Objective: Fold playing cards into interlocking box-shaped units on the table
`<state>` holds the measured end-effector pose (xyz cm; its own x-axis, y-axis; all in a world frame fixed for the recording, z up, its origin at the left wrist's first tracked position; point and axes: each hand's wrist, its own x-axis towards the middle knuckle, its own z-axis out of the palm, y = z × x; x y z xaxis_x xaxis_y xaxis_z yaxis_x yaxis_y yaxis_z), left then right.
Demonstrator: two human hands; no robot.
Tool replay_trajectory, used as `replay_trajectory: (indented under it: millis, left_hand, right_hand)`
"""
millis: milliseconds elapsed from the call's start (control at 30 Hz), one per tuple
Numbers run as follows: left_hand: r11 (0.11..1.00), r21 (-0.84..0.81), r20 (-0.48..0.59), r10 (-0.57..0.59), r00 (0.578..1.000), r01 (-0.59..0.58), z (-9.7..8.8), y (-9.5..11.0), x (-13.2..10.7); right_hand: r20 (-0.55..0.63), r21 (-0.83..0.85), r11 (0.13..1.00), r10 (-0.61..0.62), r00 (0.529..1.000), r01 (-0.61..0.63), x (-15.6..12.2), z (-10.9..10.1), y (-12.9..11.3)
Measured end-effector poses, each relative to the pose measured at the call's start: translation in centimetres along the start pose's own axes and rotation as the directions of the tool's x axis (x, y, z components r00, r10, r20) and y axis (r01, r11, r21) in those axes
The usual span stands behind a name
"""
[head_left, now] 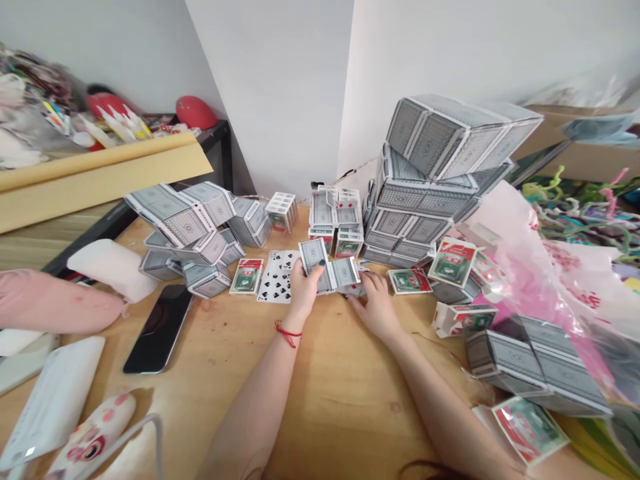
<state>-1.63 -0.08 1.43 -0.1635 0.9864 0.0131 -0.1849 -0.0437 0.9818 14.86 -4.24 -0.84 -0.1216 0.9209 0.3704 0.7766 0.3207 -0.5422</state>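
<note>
My left hand (304, 288) is closed on patterned grey-backed playing cards (314, 252), its thumb pressed on top. They are joined to another folded card (344, 272) on the right. Fingers of my right hand (376, 300) are bent around the edge of a playing card (356, 289) lying low beside the joined ones; part of that grip is hidden. Left of my left hand, face-up spade cards (275, 280) lie on the wooden table (225, 373). A green and red card box (247, 276) sits beside them. Just behind my hands stand card boxes with cards (323, 212) on top.
A tall stack of card-built blocks (420, 193) rises at the right, a lower stack (200, 233) at the left. More card blocks (530, 360) and card boxes (453, 261) crowd the right side. A black phone (157, 330) and white keyboard (55, 400) lie left.
</note>
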Motion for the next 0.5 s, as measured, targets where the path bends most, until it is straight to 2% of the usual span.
replay_trajectory:
  millis: [100,233,367,500]
  left_hand:
    - [0.999,0.022,-0.012,-0.040,0.999,0.040,0.0,-0.2,0.2]
    - [0.995,0.069,0.015,-0.067,0.998,0.066,-0.4,-0.4,0.5]
    - [0.988,0.152,0.084,-0.028,0.996,0.015,-0.8,-0.2,0.6]
    - [0.990,0.138,0.142,-0.028,0.990,0.008,-0.9,0.1,0.6]
  right_hand:
    - [-0.028,0.023,0.999,0.034,0.999,-0.033,-0.1,0.0,0.2]
    - [-0.090,0.138,0.988,0.086,0.992,-0.073,-0.1,-0.5,0.5]
    - [-0.158,0.259,0.947,0.235,0.959,-0.189,-0.2,-0.9,1.0]
    - [-0.168,0.377,0.889,0.342,0.925,-0.260,-0.4,-0.6,1.7]
